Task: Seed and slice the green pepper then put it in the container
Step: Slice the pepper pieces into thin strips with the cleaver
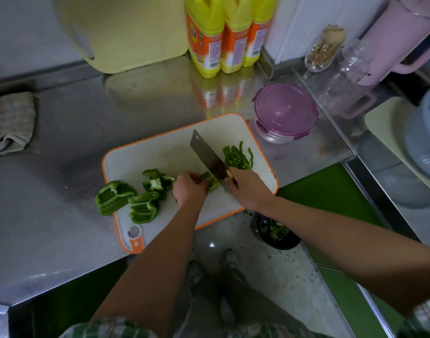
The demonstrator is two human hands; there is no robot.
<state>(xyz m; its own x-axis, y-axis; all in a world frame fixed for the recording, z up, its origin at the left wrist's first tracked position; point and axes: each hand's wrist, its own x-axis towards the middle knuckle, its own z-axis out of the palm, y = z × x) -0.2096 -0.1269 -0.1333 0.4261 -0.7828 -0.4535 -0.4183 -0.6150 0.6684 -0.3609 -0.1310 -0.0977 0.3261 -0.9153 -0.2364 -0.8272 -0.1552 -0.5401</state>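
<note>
Three pepper chunks (144, 208), perhaps four, lie unsliced at the left end of the board (160, 152). The outermost hangs over the board's edge onto the counter (62, 167). No core or seeds show on them, so seeding is judged done. Green scraps show in the bin (275, 234) on the floor below.

Slicing under way. The left hand (189, 189) curls its fingers over a small piece (210, 182) and pins it to the board. The right hand (248, 189) is closed round the handle of the cleaver (206, 154). The blade stands against the piece's right side, tip pointing away from the person. Whether its edge is on the board cannot be told.

A pile of strips (238, 156) sits just right of the blade, near the board's far right corner. Estimate: under half of the pepper cut.

The container (284, 113) stands on the counter just beyond that corner, purple lid on; contents not discernible. Left to do: finish this piece, slice the chunks, take off the lid, move the strips over.

Room: the board's middle is bare between chunks and hands. Its near right corner appears to jut past the counter edge. The strips lie close to the right rim and could slide off. Bare steel lies between the board and the cloth (11, 123).
</note>
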